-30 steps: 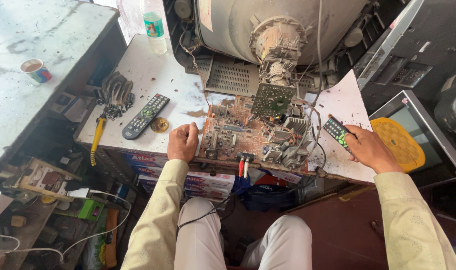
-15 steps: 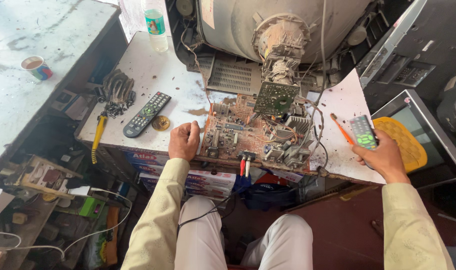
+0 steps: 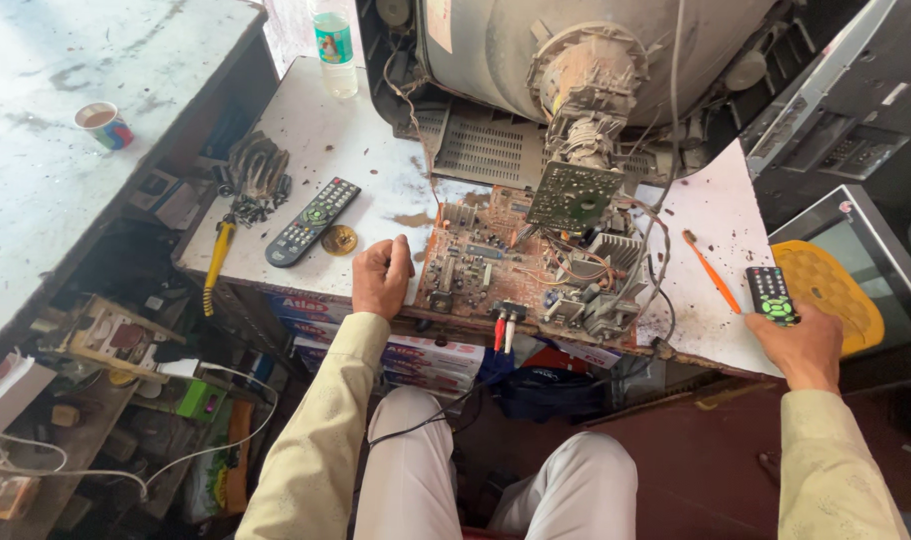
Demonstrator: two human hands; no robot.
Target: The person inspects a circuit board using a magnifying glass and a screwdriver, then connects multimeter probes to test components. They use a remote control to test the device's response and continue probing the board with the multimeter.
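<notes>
My left hand rests as a loose fist on the white bench top, against the left edge of a brown circuit board. My right hand holds a small black remote with coloured buttons at the bench's right edge. An orange screwdriver lies on the white top just left of that remote. Behind the board sits the open back of a tube television, its neck board hanging over the circuit board.
A larger black remote, a brass disc, a yellow-handled tool and a dark tangle of parts lie at left. A bottle stands at the back. A cup sits on the left counter. A yellow pad lies at right.
My right hand has carried the small remote rightwards and down, from beside the circuit board to the bench's right edge. The left hand has stayed put.
</notes>
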